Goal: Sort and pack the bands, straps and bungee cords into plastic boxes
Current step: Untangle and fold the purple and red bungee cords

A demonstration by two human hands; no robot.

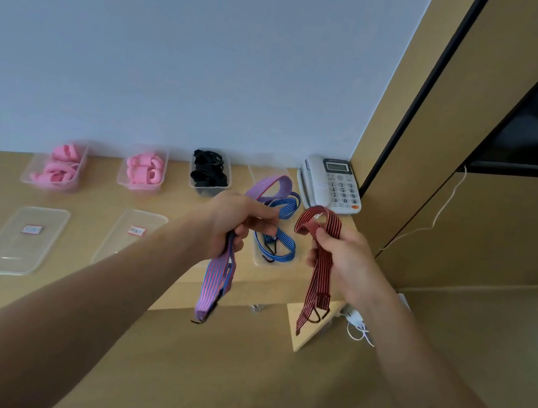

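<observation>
- Left hand [235, 221], mid-frame: grip curled round a purple-and-red bungee cord [214, 286], its ends hanging.
- Right hand [343, 255]: grip pinches a folded red-and-black bungee cord [317, 280] above the tabletop [94, 203] edge.

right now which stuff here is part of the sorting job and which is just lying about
Job:
left hand holding purple-blue cord
right hand holding red cord
blue cord
pink bands box
second pink box
black straps box
two lids

Lying about:
telephone
white cable
</observation>
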